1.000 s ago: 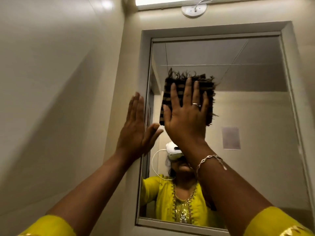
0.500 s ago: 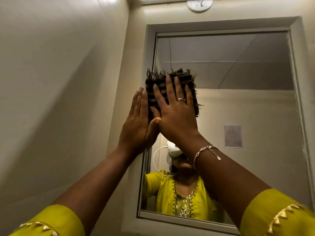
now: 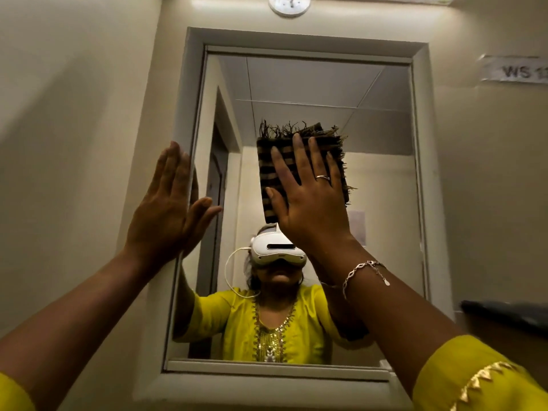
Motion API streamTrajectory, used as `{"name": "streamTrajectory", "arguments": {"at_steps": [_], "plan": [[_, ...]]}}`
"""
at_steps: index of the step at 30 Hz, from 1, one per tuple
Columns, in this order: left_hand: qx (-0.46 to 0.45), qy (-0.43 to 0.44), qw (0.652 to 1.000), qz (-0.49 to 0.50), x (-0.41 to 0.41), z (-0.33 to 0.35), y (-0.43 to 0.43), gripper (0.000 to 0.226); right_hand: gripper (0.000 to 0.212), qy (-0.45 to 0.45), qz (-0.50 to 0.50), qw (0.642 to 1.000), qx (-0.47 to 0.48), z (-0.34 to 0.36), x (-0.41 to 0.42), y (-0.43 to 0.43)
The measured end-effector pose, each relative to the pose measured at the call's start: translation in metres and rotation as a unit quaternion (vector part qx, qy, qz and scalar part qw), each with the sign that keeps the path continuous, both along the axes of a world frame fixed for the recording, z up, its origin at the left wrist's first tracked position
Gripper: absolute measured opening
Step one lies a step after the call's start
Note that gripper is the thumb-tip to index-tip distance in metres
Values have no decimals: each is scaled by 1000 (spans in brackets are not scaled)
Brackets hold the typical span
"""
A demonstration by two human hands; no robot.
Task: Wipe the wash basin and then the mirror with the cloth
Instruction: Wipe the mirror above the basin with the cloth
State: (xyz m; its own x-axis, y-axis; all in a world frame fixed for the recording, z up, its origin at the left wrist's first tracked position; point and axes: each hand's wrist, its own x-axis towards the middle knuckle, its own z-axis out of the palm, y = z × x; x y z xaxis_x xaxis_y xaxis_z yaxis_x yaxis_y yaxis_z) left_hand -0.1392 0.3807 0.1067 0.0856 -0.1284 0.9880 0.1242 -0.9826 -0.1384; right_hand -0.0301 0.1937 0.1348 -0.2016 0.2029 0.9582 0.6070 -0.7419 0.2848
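A framed wall mirror fills the middle of the head view. My right hand lies flat with fingers spread, pressing a dark brown striped cloth with frayed edges against the glass in the mirror's upper middle. My left hand rests flat and open on the mirror's left frame, holding nothing. The wash basin is out of view.
A cream side wall stands close on the left. Above the mirror sits a round white fitting. A paper label hangs on the wall at the right, with a dark object below it.
My right hand has slid the cloth rightwards, away from the left hand and towards the mirror's middle. The left hand stays on the frame. The camera has turned right.
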Motion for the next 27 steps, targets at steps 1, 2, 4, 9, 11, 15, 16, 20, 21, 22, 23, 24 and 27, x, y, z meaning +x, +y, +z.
{"name": "streamTrajectory", "arguments": {"at_steps": [1,2,4,9,11,15,16,20,21,22,23,24,27], "plan": [[-1,0,1000,-2,0,0,-1,94,57,0,-4,1000,3,-1,4,-8],[-1,0,1000,-2,0,0,-1,94,57,1,-8,1000,5,-2,7,-15],[-3,1,1000,1,0,0,0,95,57,9,-16,1000,12,-4,15,-32],[-5,-1,1000,-4,0,-1,-1,96,58,39,-42,998,30,-8,34,-75],[-4,-4,1000,-5,1,-1,-1,95,58,44,-50,997,34,-9,41,-91],[-10,-5,1000,0,3,-2,2,93,59,48,-66,996,32,-8,50,-109],[-10,-6,1000,-1,3,-1,2,92,59,48,-67,996,34,-8,50,-110],[-10,-5,1000,-24,4,-2,1,95,58,57,-56,995,67,-12,50,-104],[-6,-4,999,-33,4,-3,0,95,58,61,-54,993,82,-14,49,-101],[-3,-3,999,-39,4,-4,0,96,58,67,-55,991,99,-16,48,-98],[0,-3,999,-45,5,-5,0,96,58,73,-58,989,116,-18,47,-94],[4,-2,999,-52,5,-6,-1,96,59,78,-60,986,133,-20,46,-91],[11,-11,998,-55,7,-8,1,92,59,95,-49,980,168,-24,39,-75]]}}
